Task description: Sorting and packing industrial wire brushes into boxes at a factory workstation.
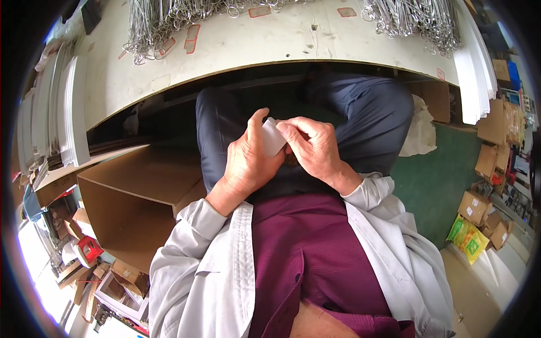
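Above my lap, my left hand (251, 152) is closed round a small white piece (273, 138), flat-faced like folded paper or card, with its thumb sticking up. My right hand (314, 147) pinches the upper right edge of the same piece between thumb and curled forefinger. Its lower part is hidden behind the fingers. Both hands are held close together, short of the table's near edge.
On the pale table (236, 48) lie bundles of looped metal wire rods (163, 25), with another bundle (420, 25) at the right. White strips (73, 112) stand stacked at the left and more white strips (473, 67) at the right. An open cardboard box (135, 174) stands beside my left arm.
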Available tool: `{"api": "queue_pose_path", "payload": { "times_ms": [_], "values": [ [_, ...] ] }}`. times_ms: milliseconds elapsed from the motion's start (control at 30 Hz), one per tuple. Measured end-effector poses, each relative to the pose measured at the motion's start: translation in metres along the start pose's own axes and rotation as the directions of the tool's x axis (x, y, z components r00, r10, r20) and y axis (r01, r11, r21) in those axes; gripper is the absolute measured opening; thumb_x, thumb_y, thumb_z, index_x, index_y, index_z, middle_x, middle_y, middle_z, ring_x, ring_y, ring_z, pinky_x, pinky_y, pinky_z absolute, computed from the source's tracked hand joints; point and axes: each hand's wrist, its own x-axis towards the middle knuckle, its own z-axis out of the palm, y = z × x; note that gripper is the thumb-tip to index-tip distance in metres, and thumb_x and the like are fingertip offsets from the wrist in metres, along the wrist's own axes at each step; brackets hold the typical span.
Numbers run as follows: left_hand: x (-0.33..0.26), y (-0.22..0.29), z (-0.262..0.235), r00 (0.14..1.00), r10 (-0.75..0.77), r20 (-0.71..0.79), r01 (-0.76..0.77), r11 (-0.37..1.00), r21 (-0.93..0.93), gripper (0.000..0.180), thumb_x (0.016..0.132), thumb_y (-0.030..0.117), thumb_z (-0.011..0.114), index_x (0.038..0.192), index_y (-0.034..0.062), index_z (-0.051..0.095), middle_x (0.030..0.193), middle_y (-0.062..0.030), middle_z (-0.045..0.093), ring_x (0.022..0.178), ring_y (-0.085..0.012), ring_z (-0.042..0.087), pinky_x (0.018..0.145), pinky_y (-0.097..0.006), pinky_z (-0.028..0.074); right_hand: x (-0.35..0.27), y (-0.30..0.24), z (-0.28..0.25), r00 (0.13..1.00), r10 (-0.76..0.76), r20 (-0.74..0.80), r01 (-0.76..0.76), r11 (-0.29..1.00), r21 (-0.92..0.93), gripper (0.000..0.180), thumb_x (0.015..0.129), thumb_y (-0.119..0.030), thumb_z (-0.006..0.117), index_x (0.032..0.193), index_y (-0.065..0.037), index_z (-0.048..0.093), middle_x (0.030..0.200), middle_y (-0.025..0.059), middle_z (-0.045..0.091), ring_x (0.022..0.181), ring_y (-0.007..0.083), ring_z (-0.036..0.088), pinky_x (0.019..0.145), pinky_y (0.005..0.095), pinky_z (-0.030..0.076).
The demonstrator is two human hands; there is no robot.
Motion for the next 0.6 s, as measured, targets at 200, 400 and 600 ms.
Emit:
{"api": "queue_pose_path", "payload": {
  "times_ms": [200, 400, 600],
  "values": [
    [-0.006, -0.012, 0.011, 0.986, 0.147, -0.083, -0.132, 0.977, 0.165, 0.061, 0.075, 0.016, 0.081, 0.128, 0.0013, 0.053, 0.109, -0.0216, 0.069, 0.092, -0.0406, 0.072, 0.075, -0.047, 0.061, 0.002, 0.009, 0.011, 0.993, -0.07, -0.1, 0.073, 0.997, 0.026, 0.014, 0.094, -0.012, 0.075, 0.092, 0.0, 0.068, 0.075, 0.0119, 0.073, 0.065, 0.0109, 0.07, 0.057, 0.0281, 0.054],
    [-0.009, -0.014, 0.012, 0.982, 0.152, -0.111, -0.132, 0.977, 0.167, 0.057, 0.076, 0.015, 0.08, 0.125, 0.0019, 0.055, 0.106, -0.0201, 0.07, 0.09, -0.0401, 0.072, 0.074, -0.046, 0.061, 0.006, 0.01, 0.004, 0.985, 0.171, -0.016, -0.162, 0.956, 0.246, 0.016, 0.097, -0.014, 0.073, 0.092, 0.001, 0.068, 0.073, 0.0048, 0.071, 0.056, 0.0044, 0.06, 0.047, 0.0218, 0.048],
    [-0.009, -0.013, 0.01, 0.974, 0.188, -0.127, -0.171, 0.976, 0.134, 0.057, 0.075, 0.015, 0.082, 0.124, 0.0019, 0.055, 0.104, -0.0196, 0.07, 0.089, -0.04, 0.072, 0.073, -0.046, 0.061, 0.005, 0.01, 0.006, 0.975, 0.221, -0.009, -0.208, 0.933, 0.294, 0.013, 0.098, -0.011, 0.071, 0.091, 0.0, 0.068, 0.07, 0.0022, 0.068, 0.052, 0.0032, 0.057, 0.044, 0.0213, 0.043]
  ]
}}
